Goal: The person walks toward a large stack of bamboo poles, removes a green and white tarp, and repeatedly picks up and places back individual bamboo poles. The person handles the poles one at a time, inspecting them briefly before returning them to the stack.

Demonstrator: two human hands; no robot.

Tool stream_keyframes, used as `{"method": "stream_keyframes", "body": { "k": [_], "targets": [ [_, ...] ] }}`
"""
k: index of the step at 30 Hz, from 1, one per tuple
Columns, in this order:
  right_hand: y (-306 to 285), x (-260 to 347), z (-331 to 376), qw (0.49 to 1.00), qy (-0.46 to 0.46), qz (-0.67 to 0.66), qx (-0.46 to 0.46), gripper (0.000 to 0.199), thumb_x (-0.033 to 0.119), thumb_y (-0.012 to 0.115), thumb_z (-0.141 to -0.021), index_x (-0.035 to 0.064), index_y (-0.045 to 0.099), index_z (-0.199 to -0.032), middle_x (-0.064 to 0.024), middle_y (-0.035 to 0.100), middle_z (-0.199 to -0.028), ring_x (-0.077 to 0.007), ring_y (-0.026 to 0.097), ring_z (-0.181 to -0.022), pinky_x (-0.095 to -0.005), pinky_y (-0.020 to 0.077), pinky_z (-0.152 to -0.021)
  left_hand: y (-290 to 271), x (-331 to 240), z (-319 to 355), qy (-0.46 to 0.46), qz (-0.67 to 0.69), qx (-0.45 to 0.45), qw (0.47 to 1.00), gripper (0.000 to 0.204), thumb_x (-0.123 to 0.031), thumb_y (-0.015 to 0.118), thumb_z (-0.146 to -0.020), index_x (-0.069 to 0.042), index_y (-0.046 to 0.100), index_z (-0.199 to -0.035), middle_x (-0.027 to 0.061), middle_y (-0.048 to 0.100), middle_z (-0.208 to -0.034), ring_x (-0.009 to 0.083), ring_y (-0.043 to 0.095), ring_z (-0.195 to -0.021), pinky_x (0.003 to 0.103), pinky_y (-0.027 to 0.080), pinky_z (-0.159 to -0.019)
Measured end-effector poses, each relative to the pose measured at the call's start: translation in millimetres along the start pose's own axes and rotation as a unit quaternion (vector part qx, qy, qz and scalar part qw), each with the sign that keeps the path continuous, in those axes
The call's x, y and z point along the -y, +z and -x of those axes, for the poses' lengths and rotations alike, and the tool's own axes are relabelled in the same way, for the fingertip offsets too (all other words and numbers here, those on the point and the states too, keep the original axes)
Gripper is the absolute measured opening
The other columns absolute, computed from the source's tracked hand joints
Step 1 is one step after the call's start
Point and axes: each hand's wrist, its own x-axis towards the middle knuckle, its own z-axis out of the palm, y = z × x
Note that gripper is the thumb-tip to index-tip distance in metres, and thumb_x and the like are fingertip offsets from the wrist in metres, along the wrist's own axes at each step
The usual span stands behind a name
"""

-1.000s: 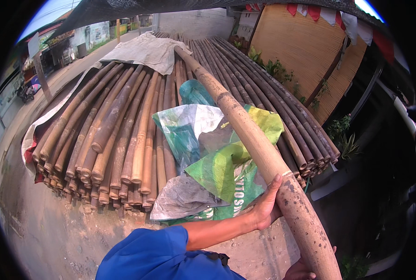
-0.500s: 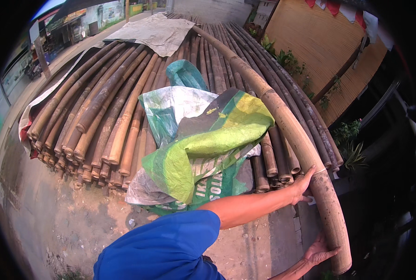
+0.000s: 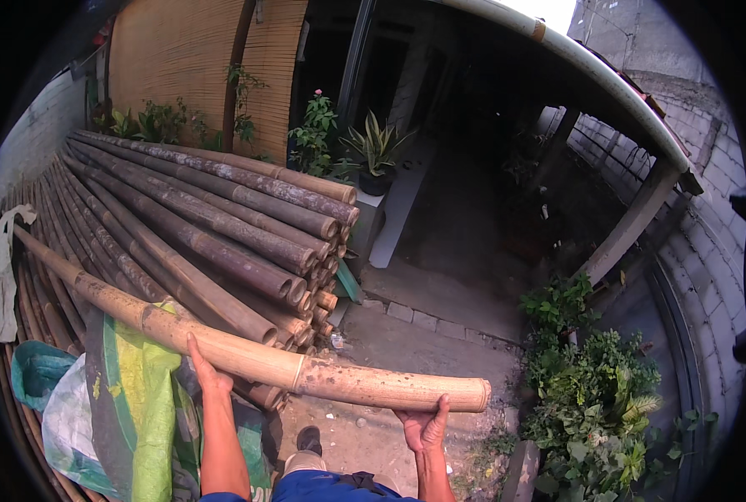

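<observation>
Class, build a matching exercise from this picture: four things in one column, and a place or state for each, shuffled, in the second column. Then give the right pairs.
Column one:
1. long bamboo pole
2. green woven sack
3. left hand
4. right hand

Column two:
A. under the pole's cut end, palm up
B. draped over the stacked bamboo, lower left
C. lifted off the stack, held in both hands
D. against the pole's middle, beside the sack

Pairs: 1-C, 2-B, 3-D, 4-A

Single head-worn fisheye looks steeply down, close over the bamboo stack [image 3: 214,226].
</observation>
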Motion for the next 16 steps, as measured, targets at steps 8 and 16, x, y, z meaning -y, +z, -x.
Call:
{"method": "stream_keyframes", "body": {
  "k": [8, 16],
  "targets": [
    [14.8, 21.0, -54.5, 0.996, 0.056, 0.025, -0.064, 0.095, 0.069, 0.068, -0.085, 0.0025, 0.039, -0.146, -0.0236, 0.05, -0.144, -0.0427, 0.051, -0.133, -0.0642, 0.0429, -0.108, 48.6, 18.9, -47.0, 0.028, 0.104, 0.038, 0.993, 0.082, -0.073, 0.057, -0.088, -0.003, 0.053, -0.13, 0.0157, 0.065, -0.109, 0.0313, 0.065, -0.101, 0.048, 0.054, -0.092],
    [3.0, 88.5, -168.2, 0.997, 0.028, 0.052, 0.04, 0.103, 0.079, 0.059, -0.084, 0.01, 0.032, -0.155, -0.0168, 0.05, -0.149, -0.0367, 0.051, -0.136, -0.0537, 0.0451, -0.111, 129.4, 47.1, -57.7, 0.068, 0.148, 0.027, 0.986, 0.076, -0.068, 0.065, -0.086, 0.0, 0.058, -0.121, 0.0219, 0.069, -0.099, 0.0363, 0.069, -0.089, 0.049, 0.057, -0.084]
  ]
}}
